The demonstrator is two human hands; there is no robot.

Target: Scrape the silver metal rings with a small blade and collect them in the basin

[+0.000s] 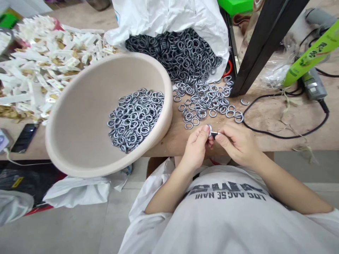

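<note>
Pinched between the thumb and fingers of my left hand is a grey ring, held just above the table's front edge. My right hand is closed beside it on a small tool with a thin shiny part and a dark part; its exact kind is hidden by my fingers. The shiny tip meets the ring. Just beyond my hands lies a scatter of loose grey rings. To the left, a large beige basin leans tilted, with a heap of similar rings inside.
A white sack spills darker rings behind the basin. White and brown scraps cover the left side, near a phone. A dark post, a black cable and a green packet stand or lie right.
</note>
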